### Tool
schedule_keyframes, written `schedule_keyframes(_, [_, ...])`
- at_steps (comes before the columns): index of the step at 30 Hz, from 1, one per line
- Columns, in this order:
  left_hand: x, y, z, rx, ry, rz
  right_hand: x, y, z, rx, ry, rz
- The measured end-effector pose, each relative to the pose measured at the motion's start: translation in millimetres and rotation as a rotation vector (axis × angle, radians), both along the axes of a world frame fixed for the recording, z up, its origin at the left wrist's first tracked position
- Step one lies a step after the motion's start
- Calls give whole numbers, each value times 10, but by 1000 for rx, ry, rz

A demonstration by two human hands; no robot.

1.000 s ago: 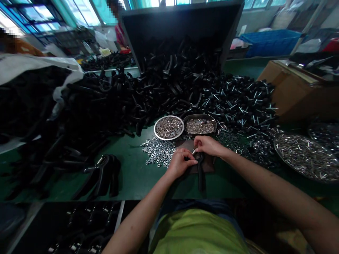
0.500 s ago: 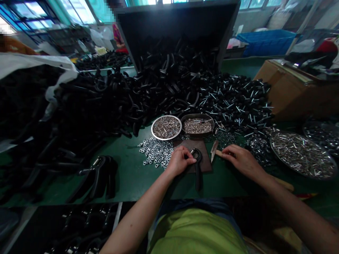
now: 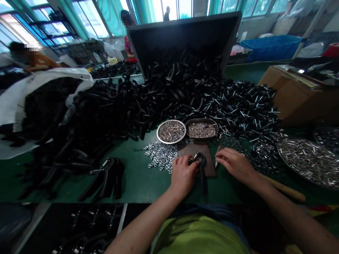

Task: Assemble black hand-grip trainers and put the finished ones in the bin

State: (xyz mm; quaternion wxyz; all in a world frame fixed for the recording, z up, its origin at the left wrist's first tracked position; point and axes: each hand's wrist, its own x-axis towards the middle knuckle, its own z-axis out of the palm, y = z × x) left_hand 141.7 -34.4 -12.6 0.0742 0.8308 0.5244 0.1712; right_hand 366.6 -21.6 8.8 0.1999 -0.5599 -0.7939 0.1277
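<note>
On a brown plate (image 3: 209,158) lies a black hand grip (image 3: 202,176) with a metal spring at its top. My left hand (image 3: 183,173) is closed on the upper left part of this grip. Just right of the plate, my right hand (image 3: 235,164) pinches the hammer near its metal head (image 3: 217,160); the fingers cover much of it. The hammer's wooden handle (image 3: 287,188) shows beyond my right wrist. Small metal rings (image 3: 160,155) are scattered left of the plate. Behind it stand a round dish (image 3: 171,131) and an oval tin (image 3: 201,130), both full of small metal parts.
Black handles (image 3: 113,102) are heaped across the back left, beside a tipped dark bin (image 3: 182,35). Black parts with metal pins (image 3: 243,102) lie back right, near a cardboard box (image 3: 296,93). A large pin tray (image 3: 309,162) is at right. People sit far back left.
My right hand has moved along the hammer toward its head, now covering more of it. My left hand has turned on the grip. The camera view has tilted up and shifted left.
</note>
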Motion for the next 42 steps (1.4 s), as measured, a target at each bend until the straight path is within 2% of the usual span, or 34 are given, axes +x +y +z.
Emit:
schedule_keyframes(3, [-41, -189, -16, -43, 151, 19, 41, -55, -13, -9, 12, -12])
schedule_keyframes(5, [-72, -213, -42, -112, 180, 13, 68, -87, -11, -29, 22, -32])
schedule_keyframes(8, [-127, -139, -39, -194, 25, -19, 90, -123, 21, -53, 42, -61])
schedule_keyframes(11, [-199, -20, 46, -378, -401, 6, 94, -152, 75, -55, 80, -85])
schedule_keyframes(16, [-309, 146, 200, -1085, -1368, 241, 84, -184, 108, -62, 132, -96])
schedule_keyframes(18, [-335, 186, 215, -1294, -1580, 361, 75, -188, 94, -83, 138, -81])
schedule_keyframes(20, [-352, 205, 213, -1402, -1683, 456, 68, -190, 78, -99, 139, -72])
schedule_keyframes(24, [-389, 199, 217, -1451, -1747, 541, 54, -187, 66, -114, 127, -55])
schedule_keyframes(28, [-435, 200, 247, -1406, -1803, 498, 28, -175, 79, -114, 129, -32])
schedule_keyframes(32, [-462, 211, 269, -1433, -1760, 566, -7, -161, 76, -102, 137, -3])
schedule_keyframes(35, [-466, 203, 283, -1383, -1787, 496, -27, -154, 59, -102, 130, 4])
schedule_keyframes(39, [-456, 189, 293, -1413, -1708, 569, -38, -151, 55, -105, 129, 13])
schedule_keyframes(42, [-459, 173, 308, -1354, -1740, 444, -30, -157, 69, -91, 140, 15])
